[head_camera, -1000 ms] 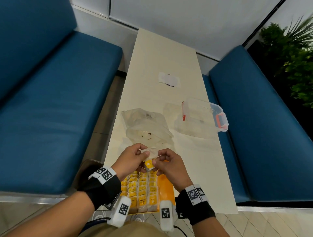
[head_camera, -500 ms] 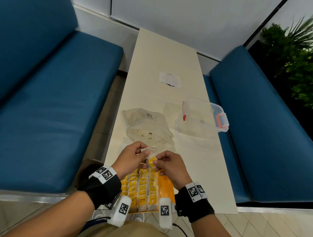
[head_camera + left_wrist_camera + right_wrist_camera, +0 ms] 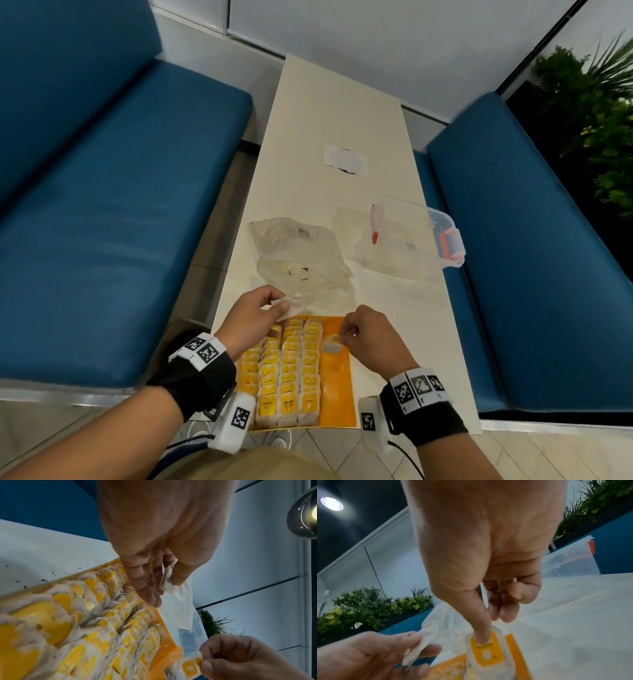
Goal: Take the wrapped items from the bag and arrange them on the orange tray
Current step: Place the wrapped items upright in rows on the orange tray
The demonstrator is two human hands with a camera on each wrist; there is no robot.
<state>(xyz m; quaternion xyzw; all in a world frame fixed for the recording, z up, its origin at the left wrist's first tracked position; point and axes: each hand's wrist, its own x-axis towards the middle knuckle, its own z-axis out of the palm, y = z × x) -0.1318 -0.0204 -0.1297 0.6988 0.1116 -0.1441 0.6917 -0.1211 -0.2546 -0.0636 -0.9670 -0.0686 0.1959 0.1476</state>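
An orange tray [image 3: 337, 394] lies at the table's near edge, its left part filled with rows of yellow-labelled wrapped items [image 3: 287, 373]. My right hand [image 3: 371, 337] pinches one wrapped item [image 3: 331, 343] [image 3: 485, 651] [image 3: 189, 667] just above the tray's bare right strip. My left hand [image 3: 253, 315] pinches the edge [image 3: 167, 580] [image 3: 412, 653] of the clear plastic bag [image 3: 301, 260], which lies crumpled just beyond the tray. A few pale items show through the bag.
A clear plastic box [image 3: 416, 236] with orange latches stands to the right of the bag. A white paper patch [image 3: 346, 161] lies farther up the narrow cream table [image 3: 342, 102]. Blue benches [image 3: 102, 205] flank the table on both sides. Plants [image 3: 596, 113] stand at the far right.
My right hand has pulled the wrapped item away from the bag's mouth and moved right and nearer, over the tray's bare strip. My left hand stays on the bag's edge.
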